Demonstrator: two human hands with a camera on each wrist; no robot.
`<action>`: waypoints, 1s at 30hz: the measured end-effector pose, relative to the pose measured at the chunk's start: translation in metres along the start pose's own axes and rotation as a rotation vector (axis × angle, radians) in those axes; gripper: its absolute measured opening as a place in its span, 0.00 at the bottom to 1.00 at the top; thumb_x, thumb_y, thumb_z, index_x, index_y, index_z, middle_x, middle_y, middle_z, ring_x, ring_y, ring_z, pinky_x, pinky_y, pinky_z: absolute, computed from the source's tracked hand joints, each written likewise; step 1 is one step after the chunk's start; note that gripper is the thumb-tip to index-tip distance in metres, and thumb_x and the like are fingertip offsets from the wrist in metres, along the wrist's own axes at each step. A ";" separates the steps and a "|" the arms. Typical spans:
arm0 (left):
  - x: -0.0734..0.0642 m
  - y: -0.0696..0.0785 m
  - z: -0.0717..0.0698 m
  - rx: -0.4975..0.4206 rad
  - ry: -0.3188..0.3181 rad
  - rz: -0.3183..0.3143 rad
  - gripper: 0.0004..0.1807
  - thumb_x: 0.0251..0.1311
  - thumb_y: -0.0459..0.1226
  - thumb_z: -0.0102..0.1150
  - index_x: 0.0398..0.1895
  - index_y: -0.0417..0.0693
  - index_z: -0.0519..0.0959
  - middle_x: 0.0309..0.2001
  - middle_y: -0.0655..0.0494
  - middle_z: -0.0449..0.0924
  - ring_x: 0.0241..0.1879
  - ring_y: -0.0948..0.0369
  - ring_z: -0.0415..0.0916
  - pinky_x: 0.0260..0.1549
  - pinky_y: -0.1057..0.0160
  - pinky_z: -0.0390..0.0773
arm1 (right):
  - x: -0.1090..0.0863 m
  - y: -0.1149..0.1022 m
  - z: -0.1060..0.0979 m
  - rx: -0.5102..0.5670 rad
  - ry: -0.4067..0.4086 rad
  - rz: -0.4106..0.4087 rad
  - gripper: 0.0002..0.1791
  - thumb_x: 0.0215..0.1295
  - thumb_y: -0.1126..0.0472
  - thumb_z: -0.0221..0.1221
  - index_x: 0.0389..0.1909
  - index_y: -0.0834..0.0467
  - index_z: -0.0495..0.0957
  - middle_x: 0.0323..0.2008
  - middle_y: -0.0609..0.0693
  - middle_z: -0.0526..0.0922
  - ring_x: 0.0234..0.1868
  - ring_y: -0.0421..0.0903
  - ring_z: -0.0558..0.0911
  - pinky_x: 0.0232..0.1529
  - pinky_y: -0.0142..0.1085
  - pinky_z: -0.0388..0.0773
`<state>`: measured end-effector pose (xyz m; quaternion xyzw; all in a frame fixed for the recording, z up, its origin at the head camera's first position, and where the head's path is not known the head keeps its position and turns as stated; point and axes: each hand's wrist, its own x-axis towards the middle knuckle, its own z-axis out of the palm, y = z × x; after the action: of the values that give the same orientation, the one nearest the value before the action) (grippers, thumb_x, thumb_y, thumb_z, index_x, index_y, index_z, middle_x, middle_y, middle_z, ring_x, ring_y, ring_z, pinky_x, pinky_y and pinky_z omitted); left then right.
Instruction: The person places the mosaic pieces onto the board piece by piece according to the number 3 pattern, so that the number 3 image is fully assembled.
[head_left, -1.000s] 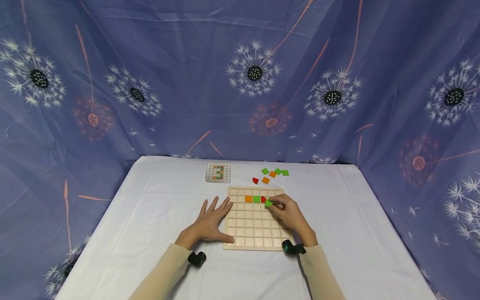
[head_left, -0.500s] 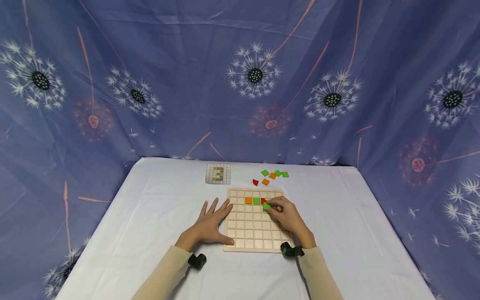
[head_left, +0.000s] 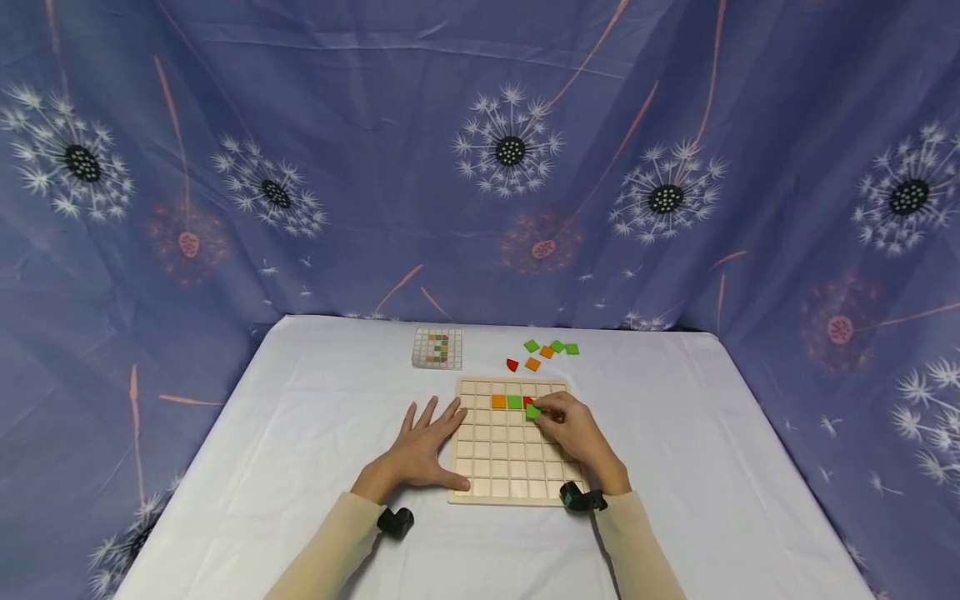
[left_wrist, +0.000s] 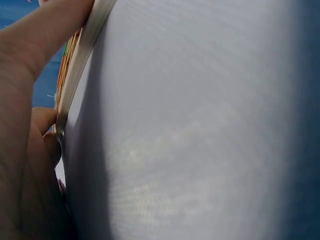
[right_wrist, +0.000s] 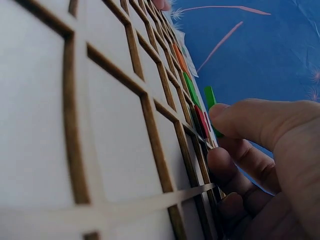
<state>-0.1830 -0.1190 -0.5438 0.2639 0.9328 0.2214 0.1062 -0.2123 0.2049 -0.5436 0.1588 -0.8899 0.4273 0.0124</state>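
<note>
A wooden grid board (head_left: pixel 498 467) lies on the table with an orange square tile (head_left: pixel 498 402), a green square tile (head_left: pixel 514 402) and a red piece (head_left: pixel 528 401) side by side in one row. My right hand (head_left: pixel 573 427) pinches another green tile (head_left: pixel 533 412) between thumb and fingers, just in front of the red piece. In the right wrist view that held tile (right_wrist: pixel 210 96) is tilted on edge, clear of the grid. My left hand (head_left: pixel 420 450) is spread at the board's left edge, thumb and fingertips touching the frame (left_wrist: pixel 82 65).
Behind the board lie loose pieces: a red quarter-round piece (head_left: pixel 512 365), orange tiles (head_left: pixel 532 364) and green tiles (head_left: pixel 572 349). A small card with a coloured grid pattern (head_left: pixel 438 348) is at the back left. A patterned blue cloth (head_left: pixel 375 167) hangs behind the white table.
My right hand has shifted slightly left and toward me with the green tile, which now shows just in front of the red piece. My left hand has stayed on the board's edge.
</note>
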 end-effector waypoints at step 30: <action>-0.001 0.002 -0.001 -0.013 0.006 0.000 0.68 0.42 0.71 0.71 0.84 0.54 0.53 0.85 0.53 0.42 0.83 0.40 0.32 0.75 0.29 0.27 | 0.000 0.002 0.006 -0.041 -0.017 0.007 0.12 0.67 0.66 0.67 0.50 0.58 0.88 0.51 0.51 0.82 0.41 0.41 0.78 0.40 0.33 0.79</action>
<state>-0.1816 -0.1182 -0.5414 0.2625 0.9316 0.2284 0.1051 -0.2122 0.2021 -0.5490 0.1589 -0.8991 0.4077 0.0067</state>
